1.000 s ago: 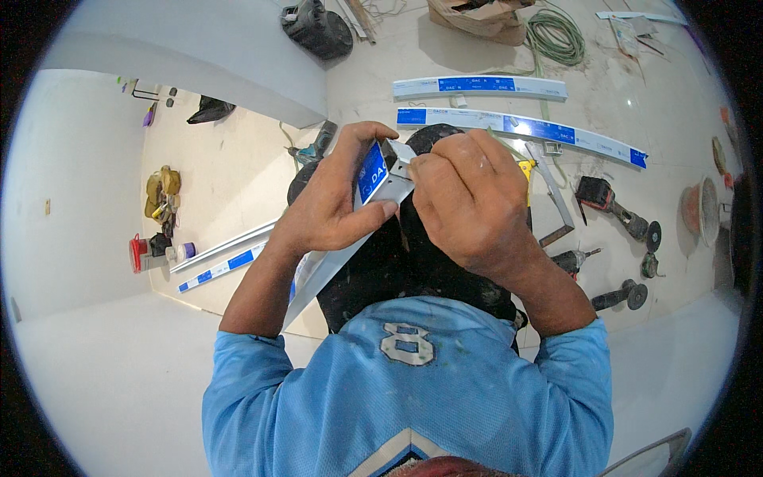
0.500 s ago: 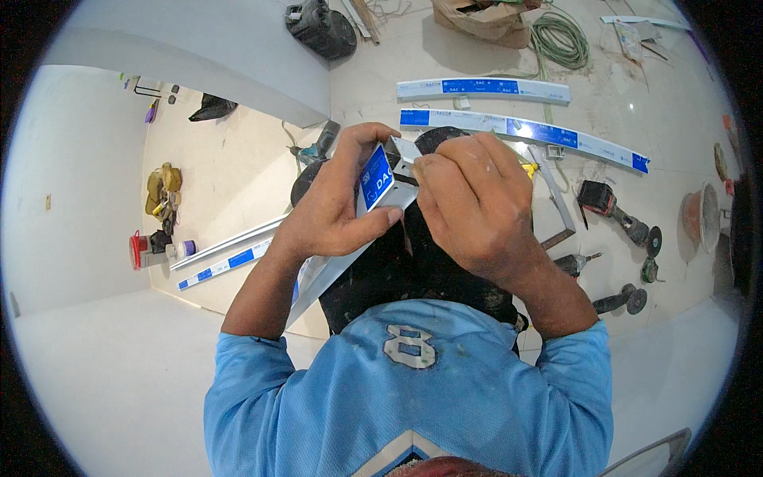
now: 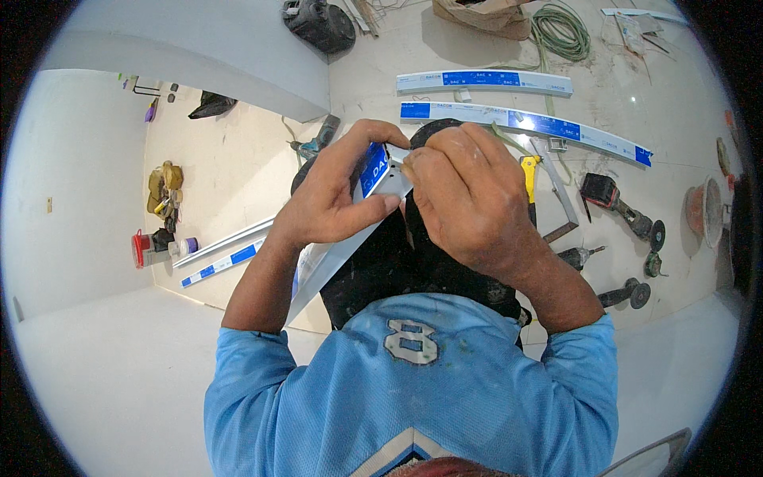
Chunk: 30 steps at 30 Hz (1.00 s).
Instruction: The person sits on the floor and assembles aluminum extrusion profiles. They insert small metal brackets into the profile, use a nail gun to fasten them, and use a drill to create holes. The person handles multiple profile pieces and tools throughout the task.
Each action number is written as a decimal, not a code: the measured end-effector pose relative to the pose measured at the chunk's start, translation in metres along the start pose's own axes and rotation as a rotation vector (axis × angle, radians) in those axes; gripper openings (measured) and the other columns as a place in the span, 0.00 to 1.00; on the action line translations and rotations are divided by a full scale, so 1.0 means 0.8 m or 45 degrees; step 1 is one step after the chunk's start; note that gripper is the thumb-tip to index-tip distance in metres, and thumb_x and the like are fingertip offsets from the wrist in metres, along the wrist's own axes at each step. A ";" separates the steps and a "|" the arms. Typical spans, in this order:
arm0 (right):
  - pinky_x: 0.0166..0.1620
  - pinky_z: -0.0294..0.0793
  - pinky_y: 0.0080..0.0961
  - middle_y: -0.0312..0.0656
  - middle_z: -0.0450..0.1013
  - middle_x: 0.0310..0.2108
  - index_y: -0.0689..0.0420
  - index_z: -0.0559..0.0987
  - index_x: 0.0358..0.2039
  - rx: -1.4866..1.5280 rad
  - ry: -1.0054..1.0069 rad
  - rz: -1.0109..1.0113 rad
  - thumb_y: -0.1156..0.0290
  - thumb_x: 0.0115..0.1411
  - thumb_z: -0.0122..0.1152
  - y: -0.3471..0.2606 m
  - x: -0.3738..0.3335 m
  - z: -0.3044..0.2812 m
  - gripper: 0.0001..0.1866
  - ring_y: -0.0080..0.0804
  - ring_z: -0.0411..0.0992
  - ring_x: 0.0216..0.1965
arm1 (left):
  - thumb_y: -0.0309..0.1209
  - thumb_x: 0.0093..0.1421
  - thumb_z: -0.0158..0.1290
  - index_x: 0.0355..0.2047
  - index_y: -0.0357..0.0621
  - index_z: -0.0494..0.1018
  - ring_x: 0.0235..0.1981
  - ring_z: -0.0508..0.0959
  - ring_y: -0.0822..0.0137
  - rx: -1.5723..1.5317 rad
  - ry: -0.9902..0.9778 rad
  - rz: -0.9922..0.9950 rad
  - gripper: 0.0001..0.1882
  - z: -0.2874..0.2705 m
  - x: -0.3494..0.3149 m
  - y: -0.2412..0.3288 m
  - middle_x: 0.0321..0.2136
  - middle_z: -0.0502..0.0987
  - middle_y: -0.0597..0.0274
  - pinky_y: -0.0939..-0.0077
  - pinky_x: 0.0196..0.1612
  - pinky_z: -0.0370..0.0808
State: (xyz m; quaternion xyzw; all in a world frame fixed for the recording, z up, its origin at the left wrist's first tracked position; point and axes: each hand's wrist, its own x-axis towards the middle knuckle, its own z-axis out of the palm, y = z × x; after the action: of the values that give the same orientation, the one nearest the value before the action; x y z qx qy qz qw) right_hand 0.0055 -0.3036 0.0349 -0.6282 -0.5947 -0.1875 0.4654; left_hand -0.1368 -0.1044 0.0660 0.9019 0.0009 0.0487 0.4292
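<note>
A long white metal profile [image 3: 332, 266] with blue protective film slants up across my lap. My left hand [image 3: 334, 199] is closed round it near its upper end, thumb on the near side and fingers over the far side. Small dark holes show at that end. My right hand [image 3: 473, 207] is closed in a pinch right at the profile's end, its fingertips touching or almost touching the corner. Whatever lies between those fingers is hidden by the knuckles.
Beyond my knees two film-covered profiles [image 3: 485, 81] lie on the floor. To the right are a yellow-handled tool [image 3: 530, 179], a cordless angle grinder [image 3: 616, 203], a drill [image 3: 579, 256] and a bucket [image 3: 703, 212]. More profiles [image 3: 222, 264] lie left; a coiled hose [image 3: 561, 32] lies far off.
The square metal piece that stuck out of the profile's end no longer shows there; the holed end face is visible instead. My right hand has shifted slightly left, closer to the left hand.
</note>
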 end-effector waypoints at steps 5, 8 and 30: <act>0.37 0.79 0.40 0.49 0.76 0.35 0.66 0.81 0.37 0.028 0.018 0.003 0.83 0.53 0.72 0.003 0.005 0.001 0.11 0.44 0.78 0.36 | 0.46 0.60 0.65 0.62 0.41 0.75 0.47 0.80 0.59 -0.061 0.004 -0.052 0.34 0.001 0.006 0.001 0.47 0.81 0.52 0.65 0.49 0.75; 0.39 0.79 0.40 0.50 0.75 0.36 0.65 0.80 0.37 0.030 -0.014 0.027 0.79 0.54 0.69 0.003 0.004 0.001 0.10 0.45 0.78 0.37 | 0.46 0.58 0.66 0.62 0.41 0.75 0.45 0.80 0.62 -0.124 -0.014 -0.096 0.35 0.001 0.005 -0.006 0.45 0.81 0.53 0.67 0.48 0.75; 0.43 0.77 0.45 0.48 0.77 0.39 0.62 0.81 0.39 0.207 0.050 0.163 0.77 0.56 0.70 0.004 -0.011 0.007 0.11 0.48 0.78 0.39 | 0.36 0.56 0.71 0.56 0.42 0.81 0.57 0.81 0.57 -0.267 0.095 0.002 0.28 0.011 0.001 -0.005 0.51 0.83 0.54 0.59 0.63 0.75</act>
State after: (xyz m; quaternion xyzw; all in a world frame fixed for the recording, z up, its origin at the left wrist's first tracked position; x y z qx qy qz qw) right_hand 0.0047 -0.3035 0.0239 -0.6213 -0.5574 -0.1206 0.5374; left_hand -0.1347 -0.1089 0.0575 0.8497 0.0109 0.0824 0.5207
